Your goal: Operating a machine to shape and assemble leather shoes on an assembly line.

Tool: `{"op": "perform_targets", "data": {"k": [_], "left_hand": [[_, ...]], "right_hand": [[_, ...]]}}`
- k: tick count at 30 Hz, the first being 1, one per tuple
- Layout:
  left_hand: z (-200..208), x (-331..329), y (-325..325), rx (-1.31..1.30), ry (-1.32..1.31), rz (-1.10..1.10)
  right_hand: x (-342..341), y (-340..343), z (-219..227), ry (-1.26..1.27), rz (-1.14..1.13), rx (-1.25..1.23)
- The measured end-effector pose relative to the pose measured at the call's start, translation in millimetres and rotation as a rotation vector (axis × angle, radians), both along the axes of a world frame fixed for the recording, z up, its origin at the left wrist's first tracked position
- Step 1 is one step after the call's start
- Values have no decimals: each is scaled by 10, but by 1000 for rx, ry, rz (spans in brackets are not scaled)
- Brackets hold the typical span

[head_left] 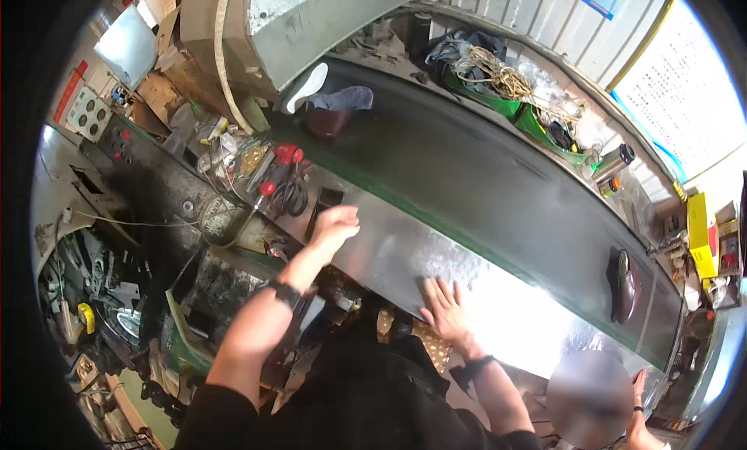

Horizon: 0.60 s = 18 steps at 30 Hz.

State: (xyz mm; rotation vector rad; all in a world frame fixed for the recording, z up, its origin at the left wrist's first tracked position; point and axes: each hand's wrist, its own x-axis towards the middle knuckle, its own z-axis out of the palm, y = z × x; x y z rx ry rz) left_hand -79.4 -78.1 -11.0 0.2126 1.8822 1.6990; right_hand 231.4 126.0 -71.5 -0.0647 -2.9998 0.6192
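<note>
My left hand (334, 227) hovers over or rests on the metal ledge (389, 246), its fingers curled together; what they hold, if anything, is hidden. My right hand (446, 308) lies spread on the same shiny ledge near its front edge, with nothing in it. Beyond the ledge runs a dark conveyor belt (467, 170). A dark brown shoe (625, 286) is at the belt's right end. At its far left end lie a brown shoe piece (328, 123) with a grey-blue lining (342, 100) and a white sole-shaped piece (310, 87).
A red-handled tool (288, 154) and coiled black cable (291, 197) lie left of my left hand. Green bins (498, 103) with rope stand behind the belt, near a flask (615, 160). Another person's hand (638, 391) touches the right end. A yellow box (702, 236) stands far right.
</note>
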Motion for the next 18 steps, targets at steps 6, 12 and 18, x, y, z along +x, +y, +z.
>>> {"op": "perform_targets", "data": {"k": [6,12,18], "left_hand": [[-238,-1894,534,-585,627,10],[33,-3007,811,-1245,1312,-399],[648,-2760,2057,-529,705,-1109]], "right_hand": [[731,167,77,-130,-390,95],[301,320,247,159,-944,-867],[-904,434,950,30,-925,-1471]]}}
